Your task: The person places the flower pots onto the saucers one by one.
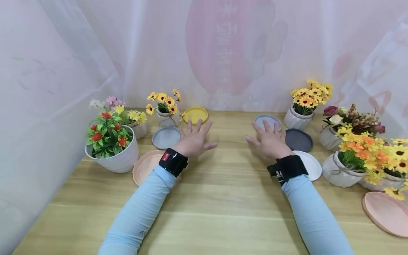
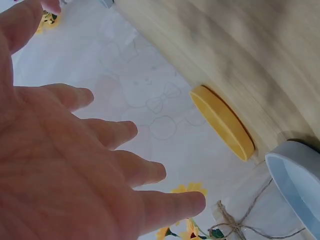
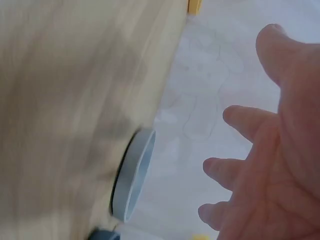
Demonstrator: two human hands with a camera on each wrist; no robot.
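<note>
Both hands hover over the wooden table with fingers spread, and neither holds anything. My left hand (image 1: 193, 141) is nearest a grey-blue saucer (image 1: 166, 138), a yellow saucer (image 1: 195, 115) and a peach saucer (image 1: 145, 164). In the left wrist view its palm shows bare, apart from the yellow saucer (image 2: 223, 122). My right hand (image 1: 270, 142) partly covers a light grey-blue saucer (image 1: 273, 119) in the head view. Beside it lie a dark grey saucer (image 1: 299, 140) and a white saucer (image 1: 310, 165). The right wrist view shows the light saucer (image 3: 132, 175) apart from the fingers.
At left stand a white pot with red flowers (image 1: 118, 156), a pot of mixed flowers (image 1: 138, 129) and a small sunflower pot (image 1: 167, 120). Several potted flowers, including a yellow-flowered pot (image 1: 298, 118), line the right, with a pink saucer (image 1: 387, 214) in front. A pale curtain (image 1: 153, 46) hangs behind.
</note>
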